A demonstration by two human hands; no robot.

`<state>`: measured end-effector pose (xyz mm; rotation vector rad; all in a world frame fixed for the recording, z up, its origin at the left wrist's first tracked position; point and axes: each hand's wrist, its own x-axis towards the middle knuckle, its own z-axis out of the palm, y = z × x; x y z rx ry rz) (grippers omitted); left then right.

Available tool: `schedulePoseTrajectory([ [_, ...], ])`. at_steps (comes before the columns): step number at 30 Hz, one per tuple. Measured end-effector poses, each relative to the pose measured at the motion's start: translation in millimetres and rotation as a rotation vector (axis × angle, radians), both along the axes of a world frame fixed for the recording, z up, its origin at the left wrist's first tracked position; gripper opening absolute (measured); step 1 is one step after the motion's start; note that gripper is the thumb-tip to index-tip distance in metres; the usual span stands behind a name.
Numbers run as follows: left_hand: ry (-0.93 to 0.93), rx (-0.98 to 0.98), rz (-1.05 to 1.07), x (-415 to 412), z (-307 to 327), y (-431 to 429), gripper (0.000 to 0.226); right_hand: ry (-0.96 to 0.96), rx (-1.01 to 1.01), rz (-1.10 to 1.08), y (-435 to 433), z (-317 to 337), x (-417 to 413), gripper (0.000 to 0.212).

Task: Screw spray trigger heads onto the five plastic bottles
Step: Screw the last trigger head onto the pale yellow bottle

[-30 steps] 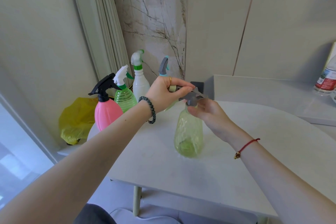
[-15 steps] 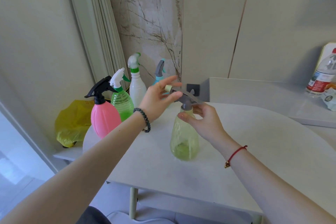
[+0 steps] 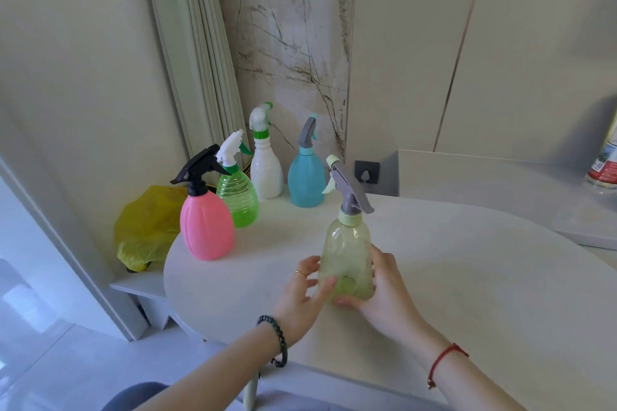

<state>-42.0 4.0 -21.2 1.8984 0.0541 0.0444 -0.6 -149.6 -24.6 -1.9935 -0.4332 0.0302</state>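
Grip: right hand (image 3: 384,290) cupped round the lower right side of the pale yellow-green bottle (image 3: 347,260), fingers wrapped behind and under its base; left hand (image 3: 300,297) with fingers spread, tips touching or just beside the lower left wall, whether pressing I cannot tell. Item: translucent thin-walled plastic, standing upright on the white table (image 3: 467,277) near its front edge, seemingly almost empty, so likely very light and easy to tip; the wall will probably dent under a hard squeeze and looks smooth, perhaps slippery. Best hold, by my reckoning: the broad lower body, or the stiffer neck under the collar. Fitting: grey trigger head (image 3: 349,187) seated on the neck, pale green collar, nozzle pointing up and left. Behind, toward the wall: pink bottle (image 3: 207,227), green ribbed bottle (image 3: 238,200), white bottle (image 3: 266,173), blue bottle (image 3: 306,182), each carrying a head. All five look fitted.
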Motion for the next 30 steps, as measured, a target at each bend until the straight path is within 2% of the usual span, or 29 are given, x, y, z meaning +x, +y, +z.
schedulePoseTrajectory([
  [3,0.011,-0.089,-0.003,12,5,9,0.031,-0.026,0.082,0.113,20,3,3,0.08],
  [5,0.024,-0.134,0.011,22,9,21,0.036,-0.03,0.089,0.119,33,8,9,0.074],
  [10,0.055,-0.037,0.071,57,15,59,0.045,-0.027,-0.049,-0.093,82,7,37,0.091],
  [14,0.091,-0.024,0.127,83,14,78,0.051,-0.014,-0.065,-0.194,119,9,60,0.089],
  [22,0.131,-0.011,0.165,119,11,96,0.055,-0.012,-0.067,-0.267,151,7,94,0.087],
  [30,0.168,0.014,0.227,120,9,99,0.057,0.084,-0.01,-0.245,159,5,95,0.1],
])
